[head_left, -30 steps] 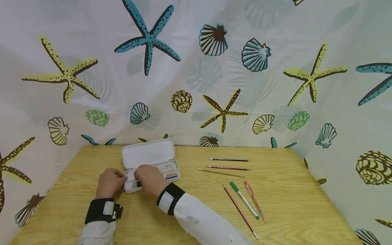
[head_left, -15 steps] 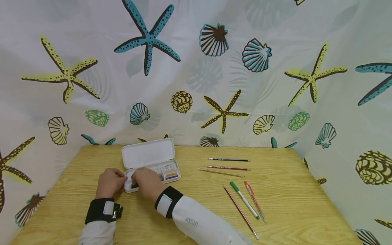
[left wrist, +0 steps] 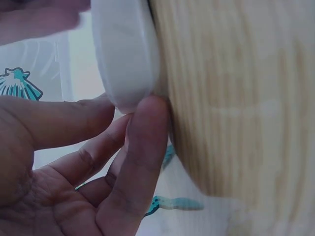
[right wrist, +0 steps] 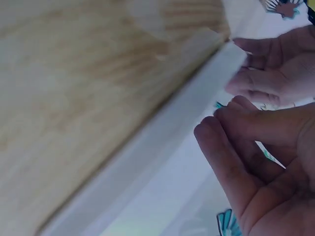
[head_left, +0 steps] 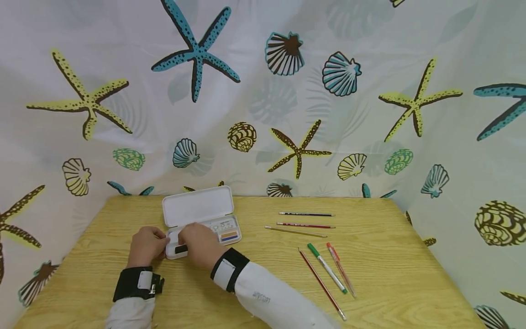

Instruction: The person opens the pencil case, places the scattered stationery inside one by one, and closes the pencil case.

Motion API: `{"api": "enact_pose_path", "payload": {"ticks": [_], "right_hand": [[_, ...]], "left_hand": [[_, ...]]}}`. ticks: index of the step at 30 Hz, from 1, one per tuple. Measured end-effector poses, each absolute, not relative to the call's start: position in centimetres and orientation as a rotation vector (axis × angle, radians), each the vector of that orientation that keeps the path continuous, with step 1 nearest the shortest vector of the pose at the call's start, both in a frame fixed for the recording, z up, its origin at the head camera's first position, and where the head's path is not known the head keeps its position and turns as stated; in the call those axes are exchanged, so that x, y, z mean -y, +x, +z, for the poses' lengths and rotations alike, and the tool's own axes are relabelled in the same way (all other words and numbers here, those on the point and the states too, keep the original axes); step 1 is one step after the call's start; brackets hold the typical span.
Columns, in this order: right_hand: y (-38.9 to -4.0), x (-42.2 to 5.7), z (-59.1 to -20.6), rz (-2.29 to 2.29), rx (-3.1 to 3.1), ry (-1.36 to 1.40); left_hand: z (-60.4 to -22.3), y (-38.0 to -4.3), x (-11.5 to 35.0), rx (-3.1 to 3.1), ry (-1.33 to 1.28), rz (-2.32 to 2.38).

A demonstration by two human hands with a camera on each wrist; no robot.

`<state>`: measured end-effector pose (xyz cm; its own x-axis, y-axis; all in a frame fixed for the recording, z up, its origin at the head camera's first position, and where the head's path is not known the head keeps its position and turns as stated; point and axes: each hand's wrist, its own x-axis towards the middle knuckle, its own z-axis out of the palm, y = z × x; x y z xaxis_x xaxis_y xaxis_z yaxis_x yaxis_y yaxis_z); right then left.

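An open white pencil case [head_left: 197, 208] stands at the back left of the table, its lid tipped back. My left hand [head_left: 146, 246] pinches its left end; in the left wrist view thumb [left wrist: 88, 115] and forefinger meet at the case's corner. My right hand [head_left: 201, 244] reaches over the case's front compartment with fingers bent. A small black block [head_left: 181, 249] lies in the case's left part, right by those fingertips. Whether the right fingers grip it is hidden. An orange-and-blue eraser [head_left: 229, 236] lies in the right compartment, below a white stencil plate [head_left: 223, 225].
Right of the case lie a dark pencil [head_left: 306, 214], a red pencil [head_left: 306, 225] and a gold-coloured pencil [head_left: 296, 231]. Nearer are another red pencil [head_left: 322, 283], a green-capped pen [head_left: 327, 268] and a red-capped pen [head_left: 342, 270]. A patterned curtain [head_left: 246, 100] hangs behind.
The right hand first shifts a little left within the case, then slightly back right. The black block has come further left and shows more. The left hand keeps its place.
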<state>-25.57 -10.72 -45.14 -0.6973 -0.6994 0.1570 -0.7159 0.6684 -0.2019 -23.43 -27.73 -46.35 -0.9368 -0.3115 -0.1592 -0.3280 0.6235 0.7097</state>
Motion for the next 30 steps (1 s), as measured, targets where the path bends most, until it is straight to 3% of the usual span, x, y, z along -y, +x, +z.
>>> {"api": "enact_pose_path", "payload": {"ticks": [12, 30], "right_hand": [[-24.4, 3.6, -39.7, 0.614, 2.846, 1.067], [-23.0, -9.3, -39.9, 0.753, 2.916, 0.698]], "left_hand": [[-46.3, -23.4, 27.5, -2.799, -0.568, 1.253], [-46.5, -23.4, 27.6, -2.806, -0.568, 1.244]]}}
